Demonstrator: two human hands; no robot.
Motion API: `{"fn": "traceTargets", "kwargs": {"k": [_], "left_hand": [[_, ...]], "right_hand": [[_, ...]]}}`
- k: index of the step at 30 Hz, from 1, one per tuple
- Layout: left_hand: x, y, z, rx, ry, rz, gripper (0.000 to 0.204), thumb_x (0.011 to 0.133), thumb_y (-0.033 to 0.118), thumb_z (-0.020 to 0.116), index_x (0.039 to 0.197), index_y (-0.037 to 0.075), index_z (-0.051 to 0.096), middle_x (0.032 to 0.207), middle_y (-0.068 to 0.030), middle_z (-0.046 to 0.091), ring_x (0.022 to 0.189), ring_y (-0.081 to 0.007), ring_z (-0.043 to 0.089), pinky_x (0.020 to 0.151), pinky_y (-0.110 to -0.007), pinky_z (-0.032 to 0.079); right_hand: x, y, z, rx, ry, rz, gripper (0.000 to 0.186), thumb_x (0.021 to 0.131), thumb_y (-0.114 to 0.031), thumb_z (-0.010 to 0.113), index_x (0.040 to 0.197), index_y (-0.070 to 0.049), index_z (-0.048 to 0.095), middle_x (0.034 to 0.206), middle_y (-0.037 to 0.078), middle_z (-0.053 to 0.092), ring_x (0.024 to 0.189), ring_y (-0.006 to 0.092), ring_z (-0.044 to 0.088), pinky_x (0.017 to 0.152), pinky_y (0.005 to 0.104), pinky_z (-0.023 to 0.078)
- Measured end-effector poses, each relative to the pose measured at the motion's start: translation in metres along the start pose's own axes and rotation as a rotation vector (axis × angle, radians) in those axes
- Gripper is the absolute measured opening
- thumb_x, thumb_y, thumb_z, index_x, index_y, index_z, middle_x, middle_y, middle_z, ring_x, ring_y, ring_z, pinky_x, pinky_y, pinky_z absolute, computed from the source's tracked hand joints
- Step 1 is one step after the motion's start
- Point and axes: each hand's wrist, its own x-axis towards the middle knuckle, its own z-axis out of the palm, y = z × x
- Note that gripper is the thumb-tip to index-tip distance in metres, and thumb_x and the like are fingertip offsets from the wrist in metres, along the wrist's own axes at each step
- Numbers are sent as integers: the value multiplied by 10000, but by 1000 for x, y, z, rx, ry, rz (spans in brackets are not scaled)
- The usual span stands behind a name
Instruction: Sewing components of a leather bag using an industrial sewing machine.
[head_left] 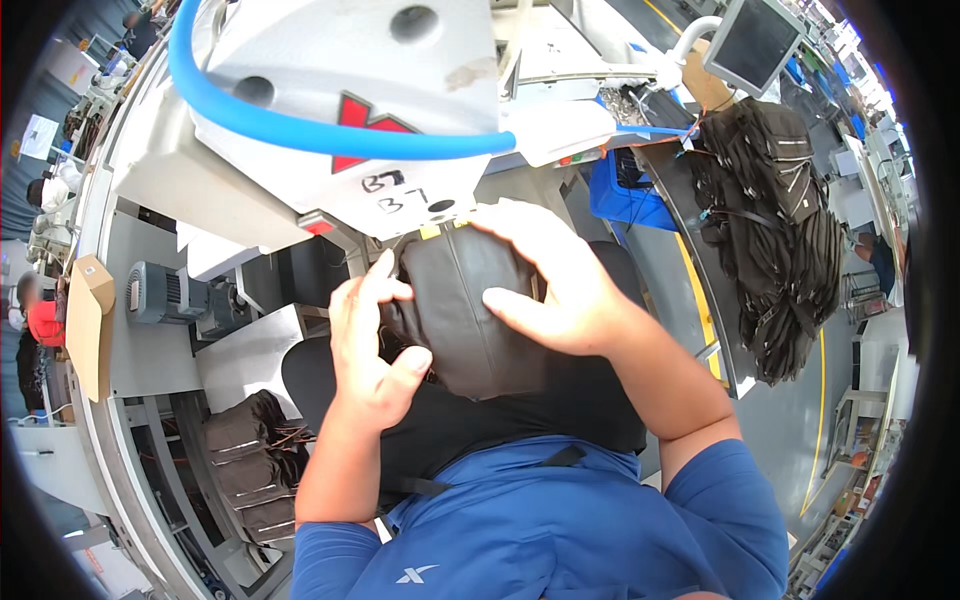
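Dark seamed piece [462,320] held above the lap, its far edge just below the head of a white machine [290,165]; contact there cannot be told. Its left side is gripped by the left hand [368,345], fingers curved and thumb at the near edge. Its right side is clasped by the right hand [565,290], thumb laid near the central seam, fingers reaching the far edge. Dark pieces [770,230] are heaped on the right-hand bench [726,305].

From my remote seat I see a factory workshop: white machine [325,65], grey motor [160,293], stacked dark pieces [765,240], yellow floor line [821,405].
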Motion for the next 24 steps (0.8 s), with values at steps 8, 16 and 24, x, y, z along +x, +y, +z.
{"fn": "traceTargets", "kwargs": {"k": [8,16,24], "left_hand": [[2,1,-4,310,-129,28,740,689,337,860,1332,63,617,926,-30,601,994,-266,521,976,-427,355],[-4,-10,0,127,-182,164,345,700,234,830,946,48,676,908,-91,655,870,-294,592,838,-408,464],[-14,-18,26,-382,-99,-574,384,962,185,718,660,32,538,603,41,510,592,-25,417,515,-248,339]], "right_hand": [[-15,-9,11,-27,72,-97,680,703,-161,799,1339,-20,605,1179,211,600,1138,385,564,1007,492,454],[-30,-14,22,-146,115,-203,296,728,-148,792,988,-30,716,997,119,687,1071,333,644,983,517,478],[-34,1,33,40,302,279,269,805,-185,806,723,-54,586,669,76,562,602,220,543,572,362,426]]}}
